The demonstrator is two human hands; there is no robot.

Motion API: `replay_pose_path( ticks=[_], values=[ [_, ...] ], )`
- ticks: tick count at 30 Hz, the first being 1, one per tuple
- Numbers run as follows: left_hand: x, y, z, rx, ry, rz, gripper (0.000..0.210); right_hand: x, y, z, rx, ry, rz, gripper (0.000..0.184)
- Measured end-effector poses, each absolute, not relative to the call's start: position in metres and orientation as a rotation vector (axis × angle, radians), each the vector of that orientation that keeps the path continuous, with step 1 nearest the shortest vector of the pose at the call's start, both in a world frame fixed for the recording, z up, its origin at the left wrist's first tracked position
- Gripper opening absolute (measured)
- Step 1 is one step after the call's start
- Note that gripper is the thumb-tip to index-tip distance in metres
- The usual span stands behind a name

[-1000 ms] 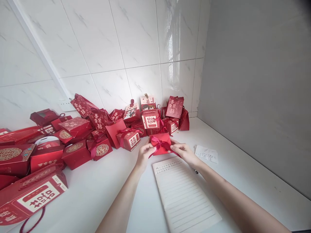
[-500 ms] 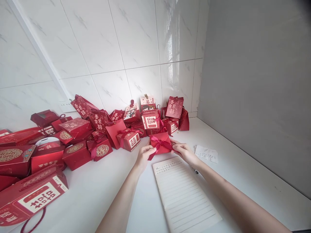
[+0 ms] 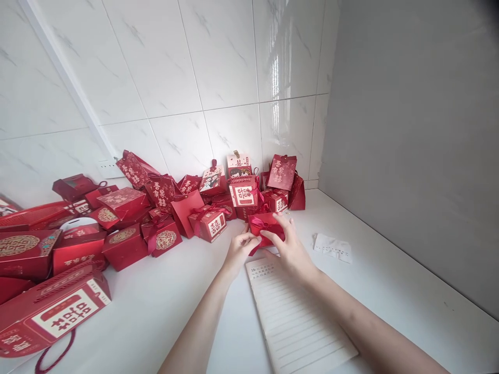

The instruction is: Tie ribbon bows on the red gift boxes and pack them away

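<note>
Reaching over the lined notebook (image 3: 307, 332) at bottom centre. Pinching the left edge of the small red box (image 3: 265, 216), just below mid-frame, between thumb and fingers of the left hand (image 3: 238, 253). Spreading the right hand (image 3: 295, 253) over its right side, thumb across the front, near the ribbon (image 3: 257, 223), fingertips at the upper edge; so having the box between both hands, just ahead of the palms. Showing a paper slip (image 3: 333, 248) at right, then stacked boxes (image 3: 242, 193) mid-frame, close behind the box, and tiled wall (image 3: 230, 62) across the top.
</note>
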State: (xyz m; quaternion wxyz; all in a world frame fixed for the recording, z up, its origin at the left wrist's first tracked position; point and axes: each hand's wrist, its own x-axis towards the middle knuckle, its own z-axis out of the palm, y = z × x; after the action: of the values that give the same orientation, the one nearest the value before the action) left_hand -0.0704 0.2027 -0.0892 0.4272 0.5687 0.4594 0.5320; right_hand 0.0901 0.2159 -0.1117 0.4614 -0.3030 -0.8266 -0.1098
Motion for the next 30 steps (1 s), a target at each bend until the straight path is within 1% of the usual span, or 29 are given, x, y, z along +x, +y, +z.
replay_pose_path(
  ticks=[2, 4, 9, 15, 19, 21, 25, 30],
  values=[
    [-0.067, 0.201, -0.089, 1.429, 1.133, 1.318, 0.018, 0.09, 0.218, -0.114, -0.741, -2.046, -0.285, 0.018],
    [-0.065, 0.2, -0.091, 1.429, 1.11, 1.304, 0.022, 0.091, 0.22, -0.118, -0.733, -2.049, -0.226, 0.012],
    [-0.068, 0.202, -0.095, 1.335, 1.04, 1.359, 0.038, 0.092, 0.222, -0.12, -0.646, -2.01, -0.095, 0.009],
    [-0.07, 0.208, -0.1, 1.166, 1.062, 1.5, 0.036, 0.092, 0.215, -0.114, -0.537, -2.028, -0.004, 0.01],
    [-0.071, 0.209, -0.1, 1.155, 1.117, 1.567, 0.068, 0.09, 0.207, -0.112, -0.45, -2.116, 0.082, 0.01],
    [-0.074, 0.209, -0.098, 1.184, 1.139, 1.521, 0.077, 0.089, 0.205, -0.112, -0.419, -2.136, 0.096, 0.01],
    [-0.08, 0.208, -0.094, 1.245, 1.115, 1.437, 0.076, 0.088, 0.203, -0.112, -0.409, -2.127, 0.1, 0.01],
    [-0.077, 0.208, -0.095, 1.303, 1.134, 1.418, 0.072, 0.087, 0.202, -0.111, -0.444, -2.07, 0.086, 0.011]
  ],
)
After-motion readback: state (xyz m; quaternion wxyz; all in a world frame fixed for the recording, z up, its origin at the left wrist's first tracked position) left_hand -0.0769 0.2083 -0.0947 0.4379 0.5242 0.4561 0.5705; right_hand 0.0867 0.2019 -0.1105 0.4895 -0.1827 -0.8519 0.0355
